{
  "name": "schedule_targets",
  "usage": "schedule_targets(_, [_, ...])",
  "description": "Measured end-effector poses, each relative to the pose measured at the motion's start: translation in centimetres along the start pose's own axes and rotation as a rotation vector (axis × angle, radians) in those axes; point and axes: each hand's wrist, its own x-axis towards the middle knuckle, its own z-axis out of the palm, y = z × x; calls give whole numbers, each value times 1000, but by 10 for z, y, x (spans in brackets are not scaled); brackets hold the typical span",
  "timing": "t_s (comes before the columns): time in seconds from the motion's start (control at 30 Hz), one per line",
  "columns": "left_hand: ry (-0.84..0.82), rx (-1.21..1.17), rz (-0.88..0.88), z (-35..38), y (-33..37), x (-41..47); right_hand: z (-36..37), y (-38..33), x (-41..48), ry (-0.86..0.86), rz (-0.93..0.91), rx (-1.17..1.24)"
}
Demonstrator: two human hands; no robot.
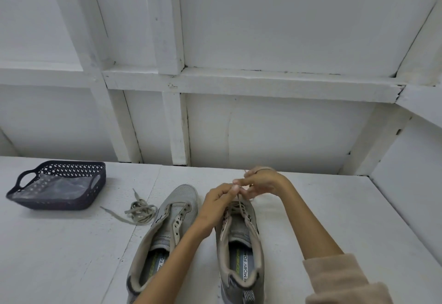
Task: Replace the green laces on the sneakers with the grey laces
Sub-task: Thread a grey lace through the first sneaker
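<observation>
Soft, even, cool light fills the scene, leaving only faint shadows under the basket [59, 204] at the left and beside the right sneaker [239, 228]. The wide lens bows the wall beams [251, 84] toward the edges. The right hand [260, 183] looks slightly smeared.

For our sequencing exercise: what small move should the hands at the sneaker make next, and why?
Probably pull the lace snug, then thread the next eyelets: left hand and right hand pinch it above the toe-end rows of the right sneaker; upper eyelets look bare.
</observation>
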Motion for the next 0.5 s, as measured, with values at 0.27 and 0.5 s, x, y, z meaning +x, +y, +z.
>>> schedule_targets(0.27, [61, -91, -118, -1, 14, 9, -8, 45, -9, 123, -223, 966])
schedule_targets(0.5, [184, -61, -120, -4, 26, 22, -5, 52, -13, 198, -76, 548])
